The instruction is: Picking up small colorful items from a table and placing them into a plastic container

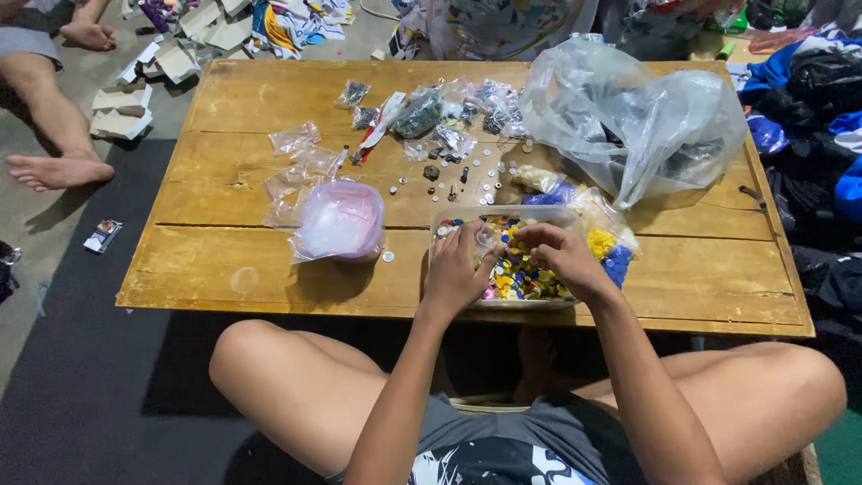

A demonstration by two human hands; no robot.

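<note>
Resting over a clear plastic tub [446,218] of small coloured buttons [519,277] near the front edge of the low wooden table [224,260], both hands dig in. The left hand [456,271] curls narrowly over the buttons; what it pinches cannot be told. The right hand [558,256] is bent likewise, fingertips [530,239] among the pieces. A pink-lidded tub [339,221] sits just left, a large clear bag [628,126] behind.

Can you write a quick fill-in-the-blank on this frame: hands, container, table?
1. Both hands, left hand and right hand, reach into a clear container of colourful ____.
2. The container sits on a low ____ table.
3. A big, crumpled clear plastic ____ lies at the table's far right.

Missing words: buttons; wooden; bag
</note>
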